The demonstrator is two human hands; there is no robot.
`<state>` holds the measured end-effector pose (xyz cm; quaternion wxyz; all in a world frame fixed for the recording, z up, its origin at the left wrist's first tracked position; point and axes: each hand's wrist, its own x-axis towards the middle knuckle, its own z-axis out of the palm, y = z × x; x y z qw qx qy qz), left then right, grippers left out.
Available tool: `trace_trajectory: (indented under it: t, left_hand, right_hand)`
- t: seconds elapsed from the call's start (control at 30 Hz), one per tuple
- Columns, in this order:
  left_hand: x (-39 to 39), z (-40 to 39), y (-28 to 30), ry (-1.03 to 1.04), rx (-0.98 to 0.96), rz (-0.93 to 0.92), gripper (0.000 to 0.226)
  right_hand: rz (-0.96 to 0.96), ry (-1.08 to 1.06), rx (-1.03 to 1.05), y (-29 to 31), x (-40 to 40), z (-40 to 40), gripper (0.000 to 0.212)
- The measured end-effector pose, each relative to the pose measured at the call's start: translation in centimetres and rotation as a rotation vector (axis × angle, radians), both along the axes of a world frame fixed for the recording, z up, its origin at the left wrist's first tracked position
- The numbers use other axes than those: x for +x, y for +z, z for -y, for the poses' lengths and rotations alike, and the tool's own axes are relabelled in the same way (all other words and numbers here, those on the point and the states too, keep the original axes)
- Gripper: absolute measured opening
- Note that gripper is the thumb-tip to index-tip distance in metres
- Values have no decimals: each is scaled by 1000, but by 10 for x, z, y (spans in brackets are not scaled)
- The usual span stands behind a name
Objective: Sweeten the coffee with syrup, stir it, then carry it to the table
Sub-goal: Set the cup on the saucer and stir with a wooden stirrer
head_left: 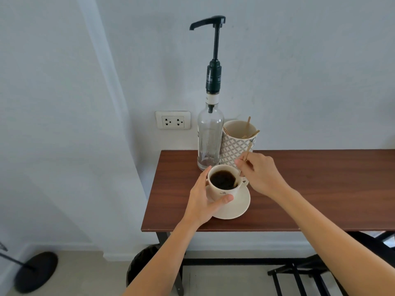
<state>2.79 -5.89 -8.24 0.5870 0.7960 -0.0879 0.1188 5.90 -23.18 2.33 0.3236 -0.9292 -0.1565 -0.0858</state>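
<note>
— Why is the left hand [205, 197] wrapped round the cup [223, 184]?

— To steady it on its saucer [237, 208], on the bench [310, 189], while the right hand [259, 174] pinches the wooden stirrer [245, 155] dipped in the coffee [222, 180].

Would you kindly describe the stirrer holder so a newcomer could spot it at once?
Start at the brown table by the wall. At its back left stands a clear pump bottle; the holder is the cup just right of it. Unlike the plain coffee cup in front, it is grey-patterned and holds wooden sticks.
</note>
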Motion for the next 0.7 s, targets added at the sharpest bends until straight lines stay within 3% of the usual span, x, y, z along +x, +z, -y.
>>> trace_trajectory:
  t: [0.13,0.33,0.5,0.7]
  left_hand:
    - [-1,0,1,-2,-5,12,80]
    - [-2,1,2,-7,-22,-5,78]
    - [-2,0,1,-8,-15,-2,78]
    - [-2,1,2,-5,-22,-17,78]
  right_hand:
    - [-47,19,180,-4,-2,-18,23]
    - [31,-105,60,-7,8,2,30]
    - [-62,-63,206,-9,1,-16,23]
    - [36,-143,70,-6,5,-1,31]
